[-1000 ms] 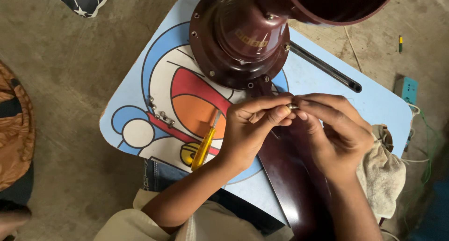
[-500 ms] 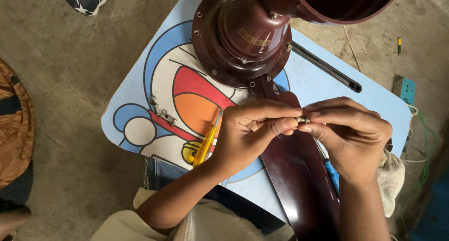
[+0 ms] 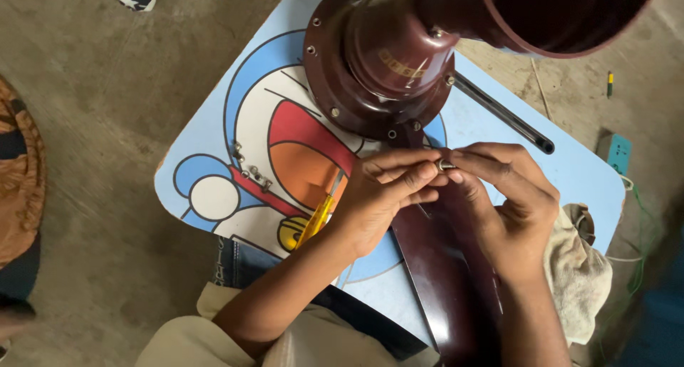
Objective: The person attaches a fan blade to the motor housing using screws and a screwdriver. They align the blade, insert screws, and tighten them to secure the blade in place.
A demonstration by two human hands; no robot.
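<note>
Over the brown fan blade (image 3: 442, 267), just below the fan motor housing (image 3: 381, 60), both my hands meet on one small metal screw (image 3: 447, 165). Left hand (image 3: 381, 196): thumb and fingers pinched on the screw's left end. Right hand (image 3: 506, 203): fingertips pinched on its right end, other fingers curled. Screw sits between the two sets of fingertips, held above the blade; can't tell if it's touching the blade.

Blade runs from the housing rim down toward my lap, lying on a low blue desk (image 3: 570, 167) with a cartoon cat face printed on top. Yellow-handled screwdriver (image 3: 317, 221) lies on the print, just beside my left hand, handle partly hidden under it. Row of loose screws (image 3: 249, 169) further left on the desk, well apart from both hands. Black slotted bar (image 3: 502, 114) lies on the desk right of the housing. Dirty rag (image 3: 581, 271) at the desk's right edge, near my right wrist. Desk stands on a concrete floor (image 3: 100, 110).
</note>
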